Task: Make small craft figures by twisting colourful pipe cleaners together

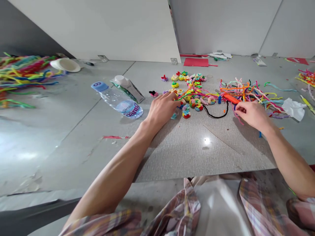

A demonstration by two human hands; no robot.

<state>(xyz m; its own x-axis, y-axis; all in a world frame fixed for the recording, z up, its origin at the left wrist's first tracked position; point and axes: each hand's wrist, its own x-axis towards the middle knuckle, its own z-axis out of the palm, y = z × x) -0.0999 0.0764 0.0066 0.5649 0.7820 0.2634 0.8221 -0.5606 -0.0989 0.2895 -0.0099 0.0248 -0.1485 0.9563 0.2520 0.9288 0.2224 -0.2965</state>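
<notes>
My left hand (162, 108) rests on the grey board (192, 150), fingers curled at the near edge of a heap of small coiled pipe-cleaner rings (190, 90); what its fingertips hold is hidden. My right hand (251, 114) has its fingers pinched on a purple pipe cleaner (236, 115) at the near edge of a tangle of loose coloured pipe cleaners (248, 93). A black pipe cleaner (216, 114) curves between the hands. An orange piece (230, 98) lies just beyond my right fingers.
A plastic water bottle (118, 101) and a small carton (128, 88) lie left of my left hand. More pipe cleaners (22, 72) and a white cup (66, 65) sit far left. A crumpled tissue (294, 108) lies right. Red paper (196, 62) is at the back.
</notes>
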